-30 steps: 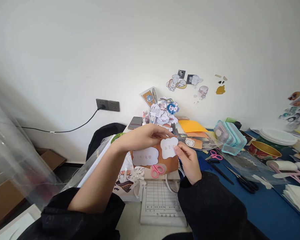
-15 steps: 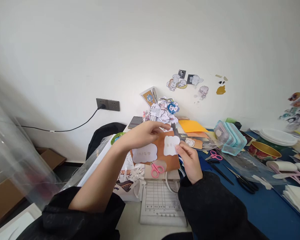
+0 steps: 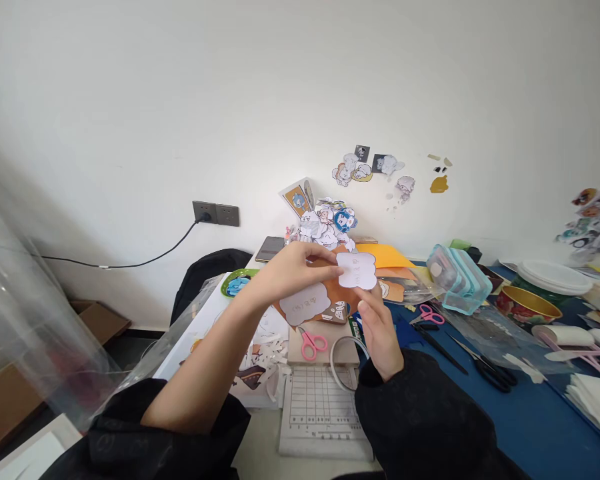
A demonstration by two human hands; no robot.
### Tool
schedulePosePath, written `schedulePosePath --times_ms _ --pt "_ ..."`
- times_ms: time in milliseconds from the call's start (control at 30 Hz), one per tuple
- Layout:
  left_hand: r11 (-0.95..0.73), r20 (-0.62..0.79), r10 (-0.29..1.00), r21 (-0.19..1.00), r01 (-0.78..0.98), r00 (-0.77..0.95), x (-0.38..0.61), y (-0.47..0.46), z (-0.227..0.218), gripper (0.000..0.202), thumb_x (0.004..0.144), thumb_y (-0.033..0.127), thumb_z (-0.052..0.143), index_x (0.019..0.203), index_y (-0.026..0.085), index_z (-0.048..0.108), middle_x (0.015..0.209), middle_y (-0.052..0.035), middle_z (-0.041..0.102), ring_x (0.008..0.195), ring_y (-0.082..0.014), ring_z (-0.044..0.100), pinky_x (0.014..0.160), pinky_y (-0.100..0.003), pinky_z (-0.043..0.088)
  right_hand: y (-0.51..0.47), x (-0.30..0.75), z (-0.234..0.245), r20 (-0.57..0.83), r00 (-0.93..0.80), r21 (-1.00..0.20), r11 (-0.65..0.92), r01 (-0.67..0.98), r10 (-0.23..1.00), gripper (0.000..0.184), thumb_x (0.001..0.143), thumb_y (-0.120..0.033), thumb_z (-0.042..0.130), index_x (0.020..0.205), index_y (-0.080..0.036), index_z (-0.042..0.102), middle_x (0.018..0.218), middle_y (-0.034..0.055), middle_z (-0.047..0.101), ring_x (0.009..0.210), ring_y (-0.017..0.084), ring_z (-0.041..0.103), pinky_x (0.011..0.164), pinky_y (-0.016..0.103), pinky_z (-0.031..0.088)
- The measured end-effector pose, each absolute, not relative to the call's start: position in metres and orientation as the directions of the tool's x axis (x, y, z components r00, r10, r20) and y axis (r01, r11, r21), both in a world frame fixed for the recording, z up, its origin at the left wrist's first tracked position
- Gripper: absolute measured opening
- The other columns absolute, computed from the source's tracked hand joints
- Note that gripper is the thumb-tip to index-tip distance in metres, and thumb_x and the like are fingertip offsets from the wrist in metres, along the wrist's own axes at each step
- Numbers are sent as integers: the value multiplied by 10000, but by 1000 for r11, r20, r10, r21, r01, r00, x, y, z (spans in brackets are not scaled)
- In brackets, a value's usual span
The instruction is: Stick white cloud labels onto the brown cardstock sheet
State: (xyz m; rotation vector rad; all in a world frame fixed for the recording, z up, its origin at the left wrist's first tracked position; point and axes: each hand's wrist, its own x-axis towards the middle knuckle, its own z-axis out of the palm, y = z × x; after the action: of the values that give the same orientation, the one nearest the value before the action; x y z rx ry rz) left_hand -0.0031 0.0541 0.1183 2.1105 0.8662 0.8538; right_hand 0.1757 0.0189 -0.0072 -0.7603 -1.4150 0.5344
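My left hand (image 3: 310, 263) pinches a small white cloud-shaped paper cutout (image 3: 357, 271) with faint writing on it, thumb in front. Just below, my right hand (image 3: 381, 330) has its fingers stretched up to the cutout's lower edge, the thumb apart; its fingertips are partly hidden. A larger white cloud-shaped cutout (image 3: 305, 304) shows under my left hand against brown-orange paper (image 3: 334, 291). What supports that paper is hidden. Pink-handled scissors (image 3: 313, 345) lie beneath, and a white roll of tape (image 3: 336, 367) stands beside them on the gridded paper trimmer (image 3: 323, 407).
Paper cutouts (image 3: 327, 223) are piled against the wall. A green dish (image 3: 237, 283) is at left. On the blue mat (image 3: 535, 427) lie pink scissors (image 3: 430, 315), black scissors (image 3: 490, 367) and a teal plastic box (image 3: 463, 277). Clear plastic sheeting (image 3: 45, 287) hangs at far left.
The small cutout has passed from my right hand to my left and turned. My right hand has let go and opened. The larger cutout and brown-orange paper have shifted right and tilted.
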Motion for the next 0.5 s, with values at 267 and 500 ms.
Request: schedulePosePath --times_ms 267,500 --pt "-533 345 798 787 311 494 6 52 115 241 834 340 555 749 155 683 761 -34 687 723 -151 597 665 -271 462 5 173 9 739 112 -658 676 331 665 283 923 -359 488 1112 -280 683 1505 18 368 1398 253 289 1146 490 202" --pt "-529 351 816 774 349 459 19 47 109 239 836 345 558 769 165 700 774 -31 713 727 -163 622 643 -267 448 6 171 10 763 233 -634 628 452 603 323 953 -342 401 1017 -268 710 1323 56 549 1255 268 446 1056 496 301"
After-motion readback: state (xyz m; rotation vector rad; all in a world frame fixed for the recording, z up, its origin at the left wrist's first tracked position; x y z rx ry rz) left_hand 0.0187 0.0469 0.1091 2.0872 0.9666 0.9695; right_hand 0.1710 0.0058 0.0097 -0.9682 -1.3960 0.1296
